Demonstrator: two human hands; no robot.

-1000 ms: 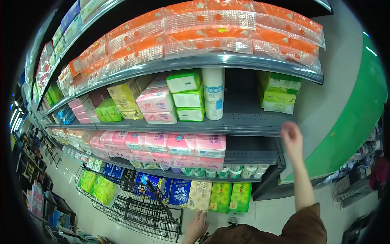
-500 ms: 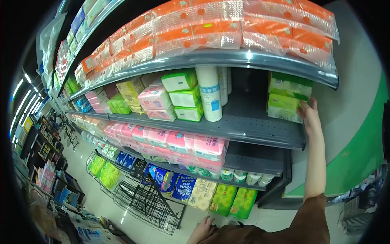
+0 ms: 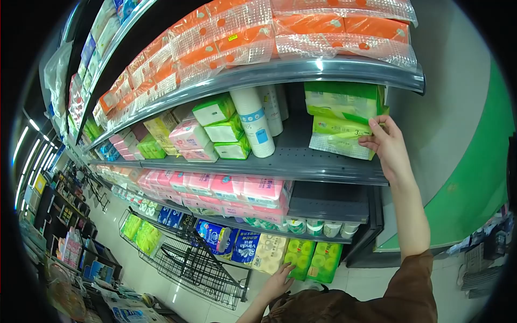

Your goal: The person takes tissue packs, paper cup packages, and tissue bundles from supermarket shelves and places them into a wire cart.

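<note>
My right hand (image 3: 386, 141) is at the right end of the middle shelf, thumb and curled fingers gripping the right edge of a green tissue pack (image 3: 336, 133). A second green tissue pack (image 3: 342, 101) sits directly on top of it, near my thumb. Lower down, my left hand (image 3: 280, 281) hangs with fingers apart and nothing in them. It appears in front of the green toilet roll packs (image 3: 299, 259), and I cannot tell whether it touches them.
White paper cup sleeves (image 3: 254, 126) and small green packs (image 3: 225, 129) stand left on the same shelf. Orange tissue packs (image 3: 312, 37) line the shelf above, pink packs (image 3: 258, 188) the one below. A black wire cart (image 3: 194, 269) stands in the aisle at lower left.
The view has shifted, and the tissue packs look nearer and angled differently. My right hand has come round further onto the packs' front. My left hand has risen into fuller view.
</note>
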